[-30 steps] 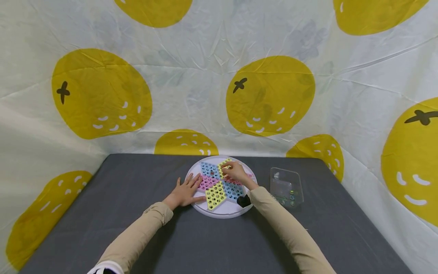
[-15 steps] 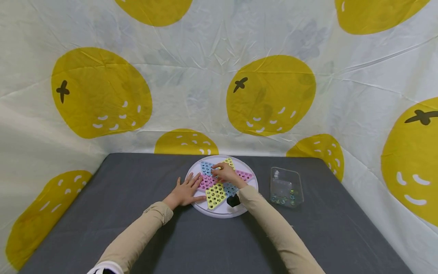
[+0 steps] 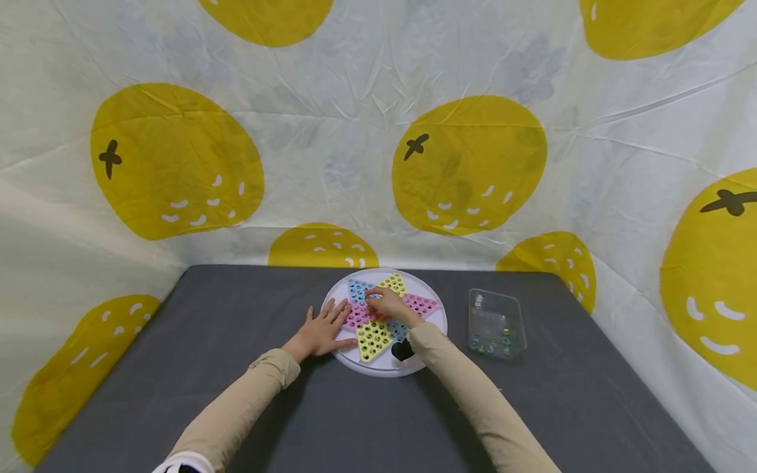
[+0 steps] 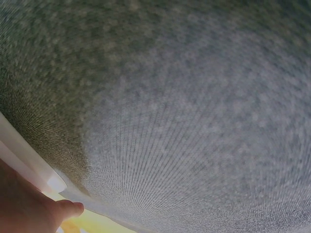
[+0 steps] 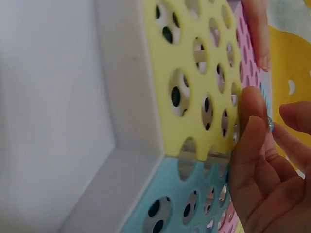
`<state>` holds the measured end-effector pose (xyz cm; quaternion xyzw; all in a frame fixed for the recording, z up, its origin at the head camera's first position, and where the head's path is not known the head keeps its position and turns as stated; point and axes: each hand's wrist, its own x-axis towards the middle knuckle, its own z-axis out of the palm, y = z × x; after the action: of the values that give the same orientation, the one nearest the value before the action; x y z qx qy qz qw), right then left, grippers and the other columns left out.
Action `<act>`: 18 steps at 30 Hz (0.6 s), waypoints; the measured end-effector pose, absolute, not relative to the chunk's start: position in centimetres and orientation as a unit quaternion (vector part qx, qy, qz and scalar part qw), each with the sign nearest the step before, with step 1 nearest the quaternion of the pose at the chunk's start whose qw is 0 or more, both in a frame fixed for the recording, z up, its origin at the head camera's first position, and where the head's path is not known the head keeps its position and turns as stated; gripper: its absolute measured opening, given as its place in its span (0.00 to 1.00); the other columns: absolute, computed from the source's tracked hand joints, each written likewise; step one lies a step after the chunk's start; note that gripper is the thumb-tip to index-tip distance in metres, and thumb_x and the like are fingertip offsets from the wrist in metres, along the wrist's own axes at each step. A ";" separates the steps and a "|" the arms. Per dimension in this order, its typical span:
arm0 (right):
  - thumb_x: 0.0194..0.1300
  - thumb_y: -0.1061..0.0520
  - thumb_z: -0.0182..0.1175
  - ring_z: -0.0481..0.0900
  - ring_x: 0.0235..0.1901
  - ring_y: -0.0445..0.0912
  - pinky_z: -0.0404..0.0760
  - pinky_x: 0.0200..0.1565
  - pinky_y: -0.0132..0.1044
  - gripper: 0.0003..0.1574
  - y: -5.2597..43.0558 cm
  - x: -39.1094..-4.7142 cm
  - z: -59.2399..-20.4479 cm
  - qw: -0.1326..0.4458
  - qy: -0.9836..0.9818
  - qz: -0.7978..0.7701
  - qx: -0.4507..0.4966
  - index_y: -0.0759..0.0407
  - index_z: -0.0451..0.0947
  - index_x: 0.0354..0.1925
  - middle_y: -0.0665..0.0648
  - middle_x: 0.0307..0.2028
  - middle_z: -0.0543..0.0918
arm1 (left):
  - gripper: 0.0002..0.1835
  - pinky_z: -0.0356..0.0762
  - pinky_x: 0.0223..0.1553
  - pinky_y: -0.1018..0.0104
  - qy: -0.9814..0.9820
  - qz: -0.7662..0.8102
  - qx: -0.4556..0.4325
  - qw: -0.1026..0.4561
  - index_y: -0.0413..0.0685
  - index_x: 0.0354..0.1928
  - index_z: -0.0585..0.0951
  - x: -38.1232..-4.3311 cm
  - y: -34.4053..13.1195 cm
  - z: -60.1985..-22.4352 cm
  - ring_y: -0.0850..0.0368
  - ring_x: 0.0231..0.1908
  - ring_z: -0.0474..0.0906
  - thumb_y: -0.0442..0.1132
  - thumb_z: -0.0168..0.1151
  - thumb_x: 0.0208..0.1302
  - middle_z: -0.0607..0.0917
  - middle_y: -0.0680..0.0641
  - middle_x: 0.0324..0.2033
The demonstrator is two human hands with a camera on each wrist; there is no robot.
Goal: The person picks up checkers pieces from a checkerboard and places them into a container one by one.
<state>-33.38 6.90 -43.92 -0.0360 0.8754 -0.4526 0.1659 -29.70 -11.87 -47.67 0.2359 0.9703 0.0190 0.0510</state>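
A Chinese checkers board point(image 3: 374, 339), star-shaped in blue, pink and yellow with rows of holes, lies on a round white tray point(image 3: 426, 287). My left hand point(image 3: 320, 331) rests flat with spread fingers on the tray's left side, fingertips at the pink part. My right hand point(image 3: 390, 305) reaches over the board's middle, with fingers bent down at its surface. In the right wrist view, a small glassy marble point(image 5: 270, 124) shows between the bent fingers point(image 5: 252, 104) of that hand. Only part of the left hand point(image 4: 34, 213) shows in the left wrist view.
To the right of the tray stands a clear plastic box point(image 3: 495, 322) with several marbles point(image 3: 488, 346) at its near end. A dark grey cloth point(image 3: 378, 427) covers the table. Behind it hangs a white curtain point(image 3: 325, 164) with yellow fruit prints.
My right hand has moved left from the far yellow point to the board's middle, then stayed nearly still over the last half second. My left hand has kept its place.
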 end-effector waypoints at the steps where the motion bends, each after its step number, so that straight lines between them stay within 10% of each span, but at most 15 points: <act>1: 0.65 0.54 0.49 0.76 0.18 0.39 0.74 0.22 0.29 0.23 6.9 -33.4 -44.0 0.165 0.875 -0.453 -0.036 0.56 0.67 0.58 0.56 0.29 0.81 | 0.47 0.43 0.60 0.34 0.971 0.018 0.235 0.052 0.56 0.70 0.45 -29.7 -11.9 -47.7 0.49 0.70 0.37 0.72 0.40 0.54 0.44 0.55 0.70; 18: 0.60 0.59 0.53 0.72 0.12 0.39 0.68 0.14 0.27 0.13 6.3 -33.9 -44.8 0.129 0.874 -0.468 0.001 0.61 0.73 0.43 0.52 0.18 0.77 | 0.47 0.43 0.59 0.34 0.971 0.023 0.233 0.052 0.56 0.70 0.46 -29.7 -11.8 -47.6 0.49 0.70 0.38 0.72 0.41 0.54 0.46 0.55 0.70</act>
<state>-33.86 6.30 -44.77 0.0015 0.8744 -0.4677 0.1289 -29.66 -11.81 -47.60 0.2328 0.9708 0.0232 0.0524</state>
